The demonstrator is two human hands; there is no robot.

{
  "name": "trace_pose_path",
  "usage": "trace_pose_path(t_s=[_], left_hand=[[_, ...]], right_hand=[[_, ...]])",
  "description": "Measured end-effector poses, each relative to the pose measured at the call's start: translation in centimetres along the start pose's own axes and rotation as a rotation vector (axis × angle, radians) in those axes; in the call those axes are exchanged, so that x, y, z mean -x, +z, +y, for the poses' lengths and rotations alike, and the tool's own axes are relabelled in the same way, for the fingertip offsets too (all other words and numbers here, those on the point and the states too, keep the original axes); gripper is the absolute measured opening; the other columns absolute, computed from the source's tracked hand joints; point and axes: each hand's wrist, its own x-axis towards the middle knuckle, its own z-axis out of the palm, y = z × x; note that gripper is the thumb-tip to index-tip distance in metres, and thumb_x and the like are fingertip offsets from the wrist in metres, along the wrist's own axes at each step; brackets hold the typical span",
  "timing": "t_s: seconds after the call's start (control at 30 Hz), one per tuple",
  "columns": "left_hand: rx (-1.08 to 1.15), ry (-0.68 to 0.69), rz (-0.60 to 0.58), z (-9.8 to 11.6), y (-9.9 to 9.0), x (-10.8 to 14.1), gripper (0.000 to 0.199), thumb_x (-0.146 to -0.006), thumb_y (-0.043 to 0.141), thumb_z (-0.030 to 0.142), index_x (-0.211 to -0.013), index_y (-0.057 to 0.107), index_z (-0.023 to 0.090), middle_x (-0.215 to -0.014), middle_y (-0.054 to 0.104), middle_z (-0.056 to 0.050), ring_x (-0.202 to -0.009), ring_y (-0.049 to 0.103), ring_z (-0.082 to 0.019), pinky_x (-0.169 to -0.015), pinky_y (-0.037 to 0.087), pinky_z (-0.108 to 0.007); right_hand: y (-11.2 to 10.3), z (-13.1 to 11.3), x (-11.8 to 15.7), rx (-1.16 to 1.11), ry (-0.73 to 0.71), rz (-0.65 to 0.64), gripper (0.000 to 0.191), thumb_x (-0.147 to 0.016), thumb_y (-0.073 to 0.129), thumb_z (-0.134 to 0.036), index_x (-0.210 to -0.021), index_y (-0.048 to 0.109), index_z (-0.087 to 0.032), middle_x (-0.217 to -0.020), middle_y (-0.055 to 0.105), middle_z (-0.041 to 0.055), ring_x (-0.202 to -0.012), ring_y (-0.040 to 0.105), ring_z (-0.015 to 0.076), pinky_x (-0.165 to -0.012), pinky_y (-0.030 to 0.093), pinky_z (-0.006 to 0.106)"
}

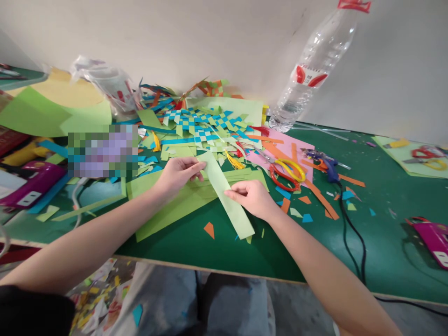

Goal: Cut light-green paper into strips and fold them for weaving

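A pale green paper strip [227, 200] slants between my hands, above the front part of the green table. My left hand [182, 173] pinches its upper left edge. On the strip's right edge, lower down, my right hand [250, 196] closes with thumb and fingers. Beneath lie larger green paper sheets [157, 205]. Behind the hands are woven blue and green paper pieces [203, 123], with yellow tassels [234, 161] close by. Scissors with red and yellow handles [287, 175] rest to the right of my right hand.
A tall plastic water bottle [297, 88] stands against the wall. To the right lie a blue glue gun [331, 170] with a black cord [350, 238], and a purple box [432, 238]. A bagged cup [112, 88] stands back left. Paper scraps [209, 229] dot the green table [280, 256].
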Motion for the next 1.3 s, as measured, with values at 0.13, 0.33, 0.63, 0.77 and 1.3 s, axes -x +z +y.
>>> trace_pose_path(t_s=[0.13,0.33,0.63,0.77,1.3], left_hand=[[-0.003,0.001,0.037,-0.2,-0.1,-0.1,0.022,-0.078,0.076,0.036,-0.077,0.073,0.014,-0.057,0.066,-0.002,-0.049,0.053,-0.007,-0.049,0.038,-0.019],[-0.009,0.008,0.063,0.3,0.2,0.0,0.023,-0.084,0.068,0.035,-0.082,0.075,0.013,-0.057,0.066,-0.003,-0.051,0.059,-0.010,-0.048,0.038,-0.019],[-0.013,0.032,0.059,0.7,0.5,0.3,0.019,-0.086,0.065,0.030,-0.083,0.076,0.014,-0.061,0.067,-0.002,-0.051,0.061,-0.010,-0.049,0.041,-0.020],[-0.116,0.059,0.059,0.6,0.3,0.3,0.021,-0.089,0.062,0.030,-0.081,0.075,0.014,-0.054,0.064,-0.001,-0.048,0.057,-0.009,-0.048,0.041,-0.020],[-0.071,0.072,-0.206,0.8,0.2,0.7,0.033,-0.086,0.067,0.046,-0.083,0.068,0.014,-0.065,0.070,-0.005,-0.053,0.066,-0.014,-0.057,0.051,-0.025]], right_hand=[[-0.1,-0.1,0.0,0.006,0.010,0.001,0.042,-0.088,0.061,-0.037,-0.056,0.038,-0.021,-0.054,0.024,-0.0074,-0.054,0.020,0.0100,-0.054,0.019,0.029],[-0.2,-0.2,-0.1,0.004,0.012,-0.006,0.044,-0.088,0.061,-0.036,-0.055,0.036,-0.021,-0.054,0.023,-0.0076,-0.054,0.020,0.0097,-0.054,0.018,0.029],[-0.1,0.0,-0.1,-0.025,0.014,0.009,0.038,-0.083,0.062,-0.035,-0.057,0.039,-0.021,-0.055,0.026,-0.0073,-0.056,0.021,0.0097,-0.053,0.019,0.029],[0.0,0.1,-0.1,-0.043,0.012,0.015,0.037,-0.081,0.064,-0.034,-0.057,0.038,-0.022,-0.055,0.027,-0.0074,-0.056,0.020,0.0097,-0.053,0.018,0.029],[0.0,-0.3,0.2,-0.023,-0.049,0.031,0.040,-0.088,0.061,-0.040,-0.059,0.039,-0.022,-0.055,0.027,-0.0071,-0.055,0.022,0.0096,-0.052,0.021,0.028]])
